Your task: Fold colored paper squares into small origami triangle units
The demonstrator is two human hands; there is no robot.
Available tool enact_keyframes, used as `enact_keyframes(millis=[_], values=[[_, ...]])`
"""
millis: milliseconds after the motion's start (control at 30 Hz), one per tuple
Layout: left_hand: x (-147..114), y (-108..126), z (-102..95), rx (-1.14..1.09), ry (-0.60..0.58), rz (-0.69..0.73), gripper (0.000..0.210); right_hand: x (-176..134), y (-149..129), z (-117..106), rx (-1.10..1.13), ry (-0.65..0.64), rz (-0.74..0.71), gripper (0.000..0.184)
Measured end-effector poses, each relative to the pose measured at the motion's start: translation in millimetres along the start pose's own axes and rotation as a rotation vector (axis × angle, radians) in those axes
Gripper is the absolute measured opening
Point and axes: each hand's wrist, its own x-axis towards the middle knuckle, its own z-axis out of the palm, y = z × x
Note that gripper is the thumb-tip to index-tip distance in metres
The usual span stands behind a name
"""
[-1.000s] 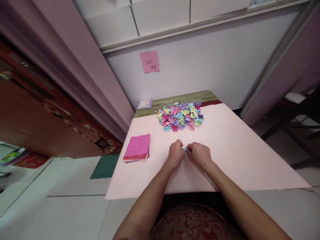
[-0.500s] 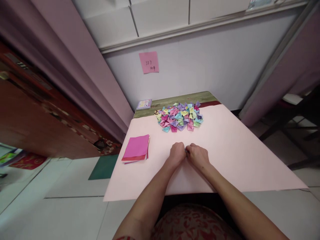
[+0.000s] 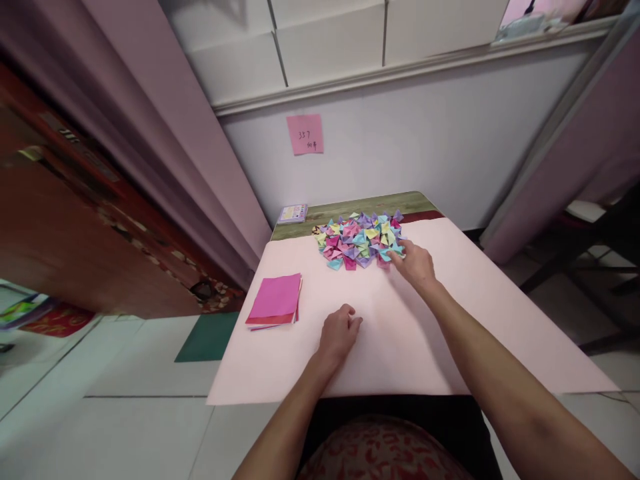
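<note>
A blue origami piece (image 3: 385, 255) is pinched by the right hand's (image 3: 419, 265) fingers (image 3: 411, 259) at the origami heap's (image 3: 350, 241) near edge; the left hand (image 3: 338, 333) is held loosely curled, released. The tabletop (image 3: 500, 327), covered in pale pink, is flanked by mauve curtains (image 3: 210, 160). Earlier, both hands were held together, nearer the front.

Pale wall (image 3: 400, 153), tiled floor (image 3: 140, 433), curtain (image 3: 200, 153) (mauve, hanging left).

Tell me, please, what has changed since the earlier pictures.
The right hand has moved forward to the pile of folded papers, holding the blue folded paper. The left hand has let go of it and drawn back slightly. The paper stack stayed in place.
</note>
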Motion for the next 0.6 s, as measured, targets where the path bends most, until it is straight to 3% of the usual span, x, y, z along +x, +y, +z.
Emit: enact_keyframes(millis=[67, 167, 300, 367, 500, 600], values=[[-6.8, -4.0, -1.3, -0.002, 0.067, 0.010, 0.015, -10.6, 10.0, 4.3, 0.075, 0.036, 0.035, 0.044], [-14.6, -14.4, -9.8, 0.027, 0.236, 0.061, 0.015, -42.8, 28.7, 13.0, 0.169, -0.051, 0.086, 0.036], [-15.0, -35.4, -35.6, 0.120, 0.482, 0.102, 0.015, -82.7, 43.3, 24.0, 0.376, -0.125, 0.163, 0.036], [-10.8, -47.1, -52.6, 0.212, 0.547, -0.003, 0.015, -95.6, 43.3, 28.7, 0.418, -0.133, 0.155, 0.037], [0.2, -68.5, -78.9, 0.330, 0.665, -0.207, 0.023, -110.0, 37.2, 35.5, 0.275, -0.108, 0.091, 0.032], [6.7, -79.0, -81.6, 0.373, 0.599, -0.347, 0.045, -113.9, 34.7, 37.0, 0.207, -0.108, 0.039, 0.029]])
